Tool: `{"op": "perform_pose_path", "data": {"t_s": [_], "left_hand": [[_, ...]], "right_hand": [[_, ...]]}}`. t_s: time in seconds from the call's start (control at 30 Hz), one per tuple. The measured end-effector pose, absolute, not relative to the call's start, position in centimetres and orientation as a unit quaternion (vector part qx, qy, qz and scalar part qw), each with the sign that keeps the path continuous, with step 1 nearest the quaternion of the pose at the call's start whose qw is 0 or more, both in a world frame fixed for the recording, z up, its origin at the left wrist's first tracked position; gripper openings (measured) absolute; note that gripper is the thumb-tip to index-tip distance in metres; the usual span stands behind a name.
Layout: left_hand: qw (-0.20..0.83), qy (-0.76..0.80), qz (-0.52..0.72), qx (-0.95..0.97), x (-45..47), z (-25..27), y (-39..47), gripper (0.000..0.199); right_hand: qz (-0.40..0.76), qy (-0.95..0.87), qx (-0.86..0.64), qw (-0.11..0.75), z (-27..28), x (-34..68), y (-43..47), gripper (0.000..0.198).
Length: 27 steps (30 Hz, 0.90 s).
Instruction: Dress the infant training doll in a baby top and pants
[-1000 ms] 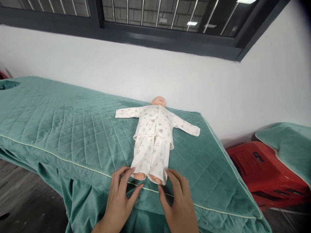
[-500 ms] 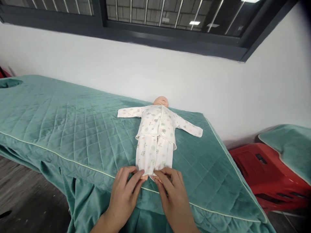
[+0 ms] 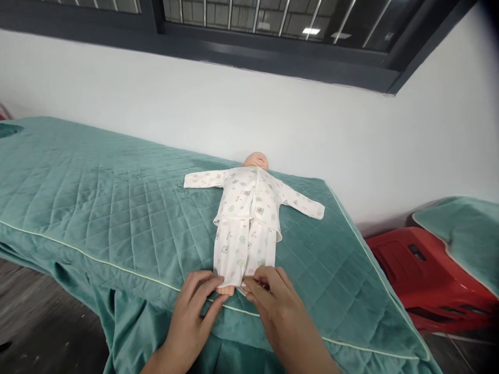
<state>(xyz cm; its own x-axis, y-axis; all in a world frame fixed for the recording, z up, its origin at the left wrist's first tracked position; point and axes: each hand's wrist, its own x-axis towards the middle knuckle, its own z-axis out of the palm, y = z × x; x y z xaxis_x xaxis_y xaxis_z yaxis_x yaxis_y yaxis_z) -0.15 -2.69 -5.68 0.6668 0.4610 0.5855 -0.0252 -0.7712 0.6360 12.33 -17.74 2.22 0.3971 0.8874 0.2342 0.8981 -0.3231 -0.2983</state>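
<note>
A baby doll (image 3: 256,161) lies on its back, its arms stretched out sideways. It wears a white printed jacket (image 3: 247,195) with long sleeves and matching trousers (image 3: 234,249). My left hand (image 3: 195,311) pinches the left trouser cuff between thumb and forefinger, beside the bare toes (image 3: 226,290) that stick out there. At the other cuff, my right hand (image 3: 276,311) has its fingers bent and closed on the hem. The foot on that side is mostly hidden behind my fingers.
The doll is on a green quilted bed cover (image 3: 117,182) with pale piping, which hangs over the near edge. A white wall (image 3: 175,104) and dark-framed barred window (image 3: 273,47) stand behind. To the right is a red plastic stool (image 3: 409,270) partly under green cloth (image 3: 463,234).
The left toes show more below the cuff now. My left hand has shifted slightly left and down, and my right fingers have closed in at the other hem. The view has moved slightly.
</note>
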Motion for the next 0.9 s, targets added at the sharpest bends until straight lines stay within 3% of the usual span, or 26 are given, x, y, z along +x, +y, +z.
{"op": "perform_pose_path", "data": {"t_s": [0.5,0.67,0.8,0.9], "left_hand": [[0.424,0.177,0.342,0.819,-0.7,-6.5,-2.6,0.017],[0.400,0.175,0.357,0.826,-0.5,-5.8,-2.8,0.023],[0.360,0.139,0.352,0.853,0.1,-4.7,-2.7,0.035],[0.346,0.104,0.343,0.867,0.4,-3.9,-2.6,0.031]], "right_hand": [[-0.001,-0.545,-0.820,0.176,3.1,11.7,-16.6,0.024],[-0.033,-0.531,-0.819,0.213,2.3,11.4,-17.3,0.028],[-0.041,-0.507,-0.822,0.256,1.1,11.5,-18.5,0.044],[-0.034,-0.486,-0.827,0.283,0.2,11.5,-19.3,0.043]]}}
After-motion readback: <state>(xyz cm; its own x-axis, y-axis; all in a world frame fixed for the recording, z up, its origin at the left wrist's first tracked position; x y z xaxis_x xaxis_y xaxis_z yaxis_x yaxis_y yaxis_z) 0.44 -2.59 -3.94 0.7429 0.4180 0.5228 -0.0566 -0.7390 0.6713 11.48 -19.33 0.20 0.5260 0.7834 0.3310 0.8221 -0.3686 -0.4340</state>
